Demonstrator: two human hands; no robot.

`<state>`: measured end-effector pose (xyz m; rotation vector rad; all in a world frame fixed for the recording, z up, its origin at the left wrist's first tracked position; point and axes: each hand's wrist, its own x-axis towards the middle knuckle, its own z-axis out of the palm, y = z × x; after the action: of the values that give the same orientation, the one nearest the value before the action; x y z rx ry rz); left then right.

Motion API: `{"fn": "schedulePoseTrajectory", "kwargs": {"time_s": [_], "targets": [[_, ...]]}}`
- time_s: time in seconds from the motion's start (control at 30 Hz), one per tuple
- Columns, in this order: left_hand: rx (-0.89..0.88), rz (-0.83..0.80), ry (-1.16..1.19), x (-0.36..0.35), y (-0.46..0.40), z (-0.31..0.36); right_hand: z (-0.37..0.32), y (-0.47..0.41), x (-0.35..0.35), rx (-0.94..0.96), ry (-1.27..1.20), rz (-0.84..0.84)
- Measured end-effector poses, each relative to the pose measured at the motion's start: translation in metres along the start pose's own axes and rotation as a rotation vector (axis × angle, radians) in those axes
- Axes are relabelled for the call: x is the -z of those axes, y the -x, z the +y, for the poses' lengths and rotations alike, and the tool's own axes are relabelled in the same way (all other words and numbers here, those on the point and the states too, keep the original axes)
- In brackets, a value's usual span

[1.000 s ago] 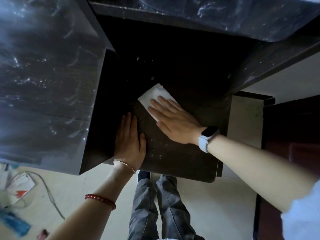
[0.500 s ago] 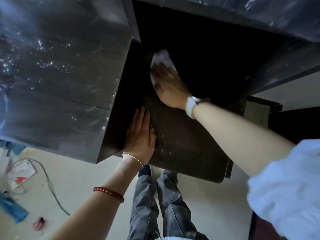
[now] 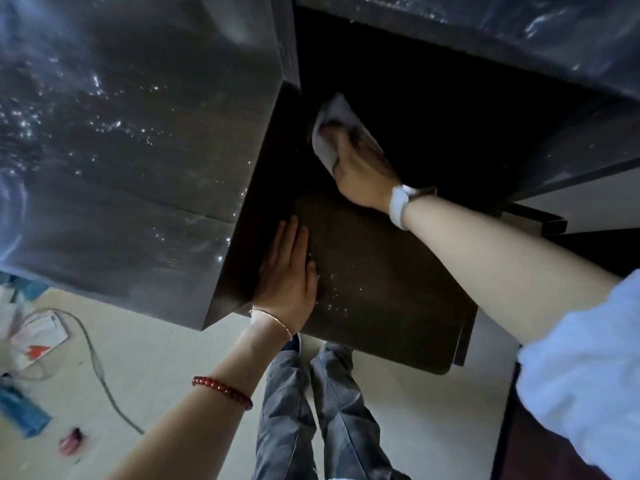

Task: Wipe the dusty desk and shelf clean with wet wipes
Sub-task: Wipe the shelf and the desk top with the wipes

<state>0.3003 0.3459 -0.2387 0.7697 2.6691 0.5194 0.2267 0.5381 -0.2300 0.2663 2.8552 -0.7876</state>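
A dark wooden shelf sits low under the dusty dark desk top. My right hand presses a white wet wipe flat against the shelf's far left corner, deep in the shadow, fingers spread over the wipe. My left hand lies flat and open on the shelf's near left edge, beside the desk's side panel. White dust specks dot the shelf just right of my left hand.
The upper desk surface overhangs the back. On the pale floor at left lie a cable, papers, a blue item and a small pink object. My legs stand below the shelf.
My right hand has pushed the wipe from the shelf's middle toward its far left corner. The left hand has stayed flat on the near edge. My view has shifted closer.
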Motion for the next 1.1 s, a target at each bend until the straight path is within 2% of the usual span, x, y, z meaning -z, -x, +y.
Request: {"fn": "schedulePoseTrajectory", "kwargs": {"time_s": [0.1, 0.17, 0.27, 0.33, 0.43, 0.53, 0.67, 0.7, 0.77, 0.9, 0.97, 1.03, 1.1], "targets": [[-0.016, 0.022, -0.044, 0.000, 0.000, 0.000, 0.007, 0.002, 0.012, 0.118, 0.161, -0.017], [-0.027, 0.031, -0.023, 0.000, -0.001, 0.000, 0.003, -0.017, 0.020, 0.027, 0.175, 0.033], [-0.034, 0.031, 0.000, -0.001, -0.001, -0.001, 0.005, -0.042, 0.018, -0.114, 0.142, -0.008], [-0.029, 0.014, -0.014, -0.002, 0.000, -0.002, 0.009, -0.039, 0.012, -0.038, 0.159, -0.013], [-0.010, 0.034, -0.045, -0.005, 0.000, -0.002, 0.015, -0.017, 0.009, 0.172, 0.255, -0.040], [0.007, 0.023, -0.058, -0.005, 0.000, -0.001, 0.020, -0.021, 0.015, 0.242, 0.278, -0.056], [-0.017, 0.039, -0.067, -0.005, -0.002, -0.001, 0.018, -0.049, 0.011, 0.009, 0.185, -0.073], [-0.023, 0.038, -0.061, -0.005, -0.002, -0.002, 0.016, -0.044, 0.008, 0.003, 0.178, -0.056], [-0.026, 0.039, -0.036, -0.003, -0.002, -0.001, 0.012, -0.018, -0.002, 0.122, 0.170, -0.028], [0.018, 0.092, 0.060, 0.002, 0.007, 0.001, 0.007, 0.065, -0.026, 0.522, 0.272, -0.154], [0.049, 0.106, 0.077, 0.003, 0.017, 0.000, 0.013, 0.087, -0.030, 0.607, 0.327, -0.211], [0.034, 0.109, 0.078, 0.002, 0.027, -0.003, 0.022, 0.076, -0.025, 0.568, 0.332, -0.227], [0.007, 0.090, 0.040, 0.001, 0.033, -0.006, 0.024, 0.045, -0.013, 0.363, 0.281, -0.109]]}}
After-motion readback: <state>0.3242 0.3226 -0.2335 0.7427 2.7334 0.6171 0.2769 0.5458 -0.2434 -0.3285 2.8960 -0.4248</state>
